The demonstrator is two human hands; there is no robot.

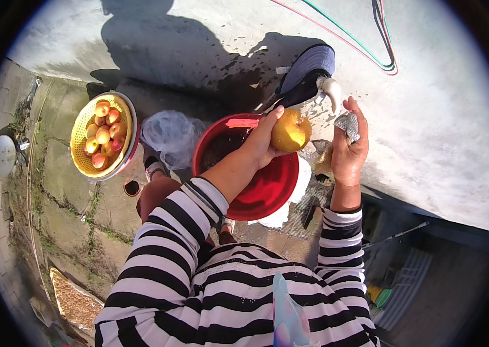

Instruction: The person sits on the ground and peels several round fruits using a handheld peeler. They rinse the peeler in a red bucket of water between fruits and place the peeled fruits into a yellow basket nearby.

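Note:
My left hand (264, 141) grips a large yellow-orange fruit (290, 131) with a hollow in its top, above the right rim of a red plastic basin (253, 212). Water appears to lie in the basin. To the right of the fruit, my right hand (351, 149) is raised and pinches a grey mesh scrubber (348, 126) between thumb and fingers. Just above and between the hands, a pale wrapped tap (331, 92) sticks out from the wall. The hands do not touch each other.
A yellow colander (78, 152) of red-yellow apples rests in another basin at left. A clear plastic bag (173, 134) lies between the basins. Beside the tap hangs a blue-grey brush-like object (309, 65). A floor grate (298, 221) and white cloth (277, 217) lie by the red basin.

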